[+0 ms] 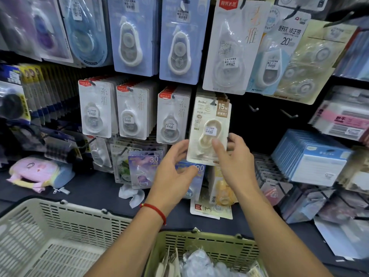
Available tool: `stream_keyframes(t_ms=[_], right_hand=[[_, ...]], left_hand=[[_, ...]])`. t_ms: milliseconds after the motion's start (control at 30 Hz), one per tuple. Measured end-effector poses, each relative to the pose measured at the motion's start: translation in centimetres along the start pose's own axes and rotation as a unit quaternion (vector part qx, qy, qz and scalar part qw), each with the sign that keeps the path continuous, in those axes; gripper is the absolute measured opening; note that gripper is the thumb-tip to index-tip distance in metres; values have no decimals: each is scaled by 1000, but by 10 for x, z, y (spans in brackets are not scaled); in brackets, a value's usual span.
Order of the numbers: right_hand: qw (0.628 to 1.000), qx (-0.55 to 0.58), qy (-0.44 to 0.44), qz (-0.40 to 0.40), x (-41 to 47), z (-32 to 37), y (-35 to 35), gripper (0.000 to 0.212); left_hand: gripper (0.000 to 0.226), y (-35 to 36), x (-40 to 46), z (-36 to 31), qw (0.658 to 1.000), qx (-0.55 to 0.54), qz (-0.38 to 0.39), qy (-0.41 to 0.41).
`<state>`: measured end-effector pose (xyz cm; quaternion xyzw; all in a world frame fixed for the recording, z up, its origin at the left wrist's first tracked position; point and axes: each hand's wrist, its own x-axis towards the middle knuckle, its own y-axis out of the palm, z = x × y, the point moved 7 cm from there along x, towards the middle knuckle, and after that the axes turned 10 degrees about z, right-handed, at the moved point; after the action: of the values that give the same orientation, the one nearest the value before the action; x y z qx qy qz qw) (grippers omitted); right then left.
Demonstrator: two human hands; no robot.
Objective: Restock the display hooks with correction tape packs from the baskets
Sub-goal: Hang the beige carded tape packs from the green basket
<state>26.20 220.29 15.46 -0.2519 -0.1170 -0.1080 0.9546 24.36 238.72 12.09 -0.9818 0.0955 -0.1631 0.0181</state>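
Beige pack (209, 130) hangs at centre frame, its top slot on the hook (215, 102), more of the same stacked behind it.

Handling (judged): light; stiff card back with a clear blister over the dispenser. Card edges give the surest hold; the blister face looks slick and could dent if squeezed. Best held by the lower card edges, so the slot stays free for the hook.

Right hand (237, 156): at 5 o'clock of the pack. Thumb lies on the blister front, fingers reach round the right edge behind the card, a light pinch, half open.

Left hand (175, 166): at 7 o'clock. Fingers relaxed and spread, tips touching the lower-left edge, steadying, not closed round it.

Two bare hooks (253, 108) at 3 o'clock of the pack (candidates for restock).

Green basket (209, 244) at 6 o'clock, bottom of frame, holds further packs. White basket (60, 226) at 8 o'clock.

Whether the pack is fully seated on the hook: cannot tell.
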Motion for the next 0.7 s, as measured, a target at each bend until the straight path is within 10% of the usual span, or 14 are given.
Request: stream_keyframes(t_ms=[233, 700], right_hand=[[928, -318, -191, 43, -1, 13, 25, 55], [845, -496, -189, 60, 52, 19, 54, 69]], left_hand=[[73, -14, 22, 15, 951, 308, -35, 6], [87, -15, 40, 36, 936, 350, 22, 22]])
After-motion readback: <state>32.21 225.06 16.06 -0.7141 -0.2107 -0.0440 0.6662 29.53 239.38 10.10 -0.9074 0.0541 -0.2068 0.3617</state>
